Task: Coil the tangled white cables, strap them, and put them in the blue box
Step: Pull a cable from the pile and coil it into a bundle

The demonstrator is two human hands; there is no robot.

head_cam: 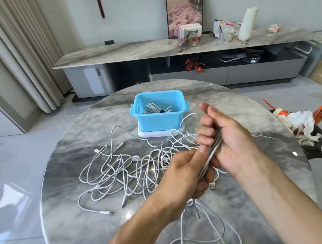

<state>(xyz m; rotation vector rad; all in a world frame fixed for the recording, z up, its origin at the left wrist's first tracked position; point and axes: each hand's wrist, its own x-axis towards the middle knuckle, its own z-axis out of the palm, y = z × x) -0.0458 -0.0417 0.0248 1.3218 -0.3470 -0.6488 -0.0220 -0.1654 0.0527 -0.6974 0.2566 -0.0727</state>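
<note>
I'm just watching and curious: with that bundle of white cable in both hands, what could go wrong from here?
1. The cable bundle held by the left hand and right hand has long loops hanging below; they may snag or uncoil.
2. The tangled pile on the table lies close by; pulling could drag it along.
3. No strap is visible nearby, so the coil may spring open.
</note>
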